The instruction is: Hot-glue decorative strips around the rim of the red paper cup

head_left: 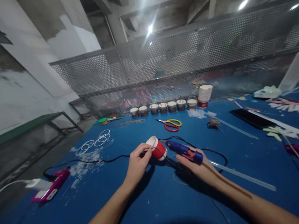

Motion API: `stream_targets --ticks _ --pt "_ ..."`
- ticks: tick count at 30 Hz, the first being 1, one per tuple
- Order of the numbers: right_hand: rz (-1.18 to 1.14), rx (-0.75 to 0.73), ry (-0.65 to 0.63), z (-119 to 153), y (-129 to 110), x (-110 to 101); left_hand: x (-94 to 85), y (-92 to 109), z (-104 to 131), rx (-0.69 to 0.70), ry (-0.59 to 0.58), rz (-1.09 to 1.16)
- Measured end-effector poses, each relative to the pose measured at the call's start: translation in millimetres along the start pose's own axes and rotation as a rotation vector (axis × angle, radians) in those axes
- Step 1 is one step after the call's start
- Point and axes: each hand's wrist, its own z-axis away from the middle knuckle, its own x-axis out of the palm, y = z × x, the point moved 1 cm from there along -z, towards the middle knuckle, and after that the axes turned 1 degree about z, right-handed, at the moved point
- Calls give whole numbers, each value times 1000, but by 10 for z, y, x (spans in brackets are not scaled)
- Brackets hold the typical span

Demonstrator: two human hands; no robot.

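Note:
My left hand pinches the rim of a red and white paper cup, which is tilted with its mouth toward the upper left. A thin grey cord runs across the cup's side. In my right hand is a blue hot glue gun, its nozzle pointing left, close to the cup. A long clear glue stick sticks out of the gun's back end. Grey cord trails on the table below the cup, partly in shadow.
Behind lie scissors with red and yellow handles. Several cord-wrapped cups stand in a row beside a stack of paper cups. A yarn ball, white rings, a pink power strip and a black phone lie around.

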Motion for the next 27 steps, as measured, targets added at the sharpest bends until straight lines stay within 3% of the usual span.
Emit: stream_targets --ticks 5,27 --pt "137 -19 -100 43 73 75 11 2 11 -25 6 -18" --pt "310 -180 -52 41 59 94 34 -7 39 44 0 -100"
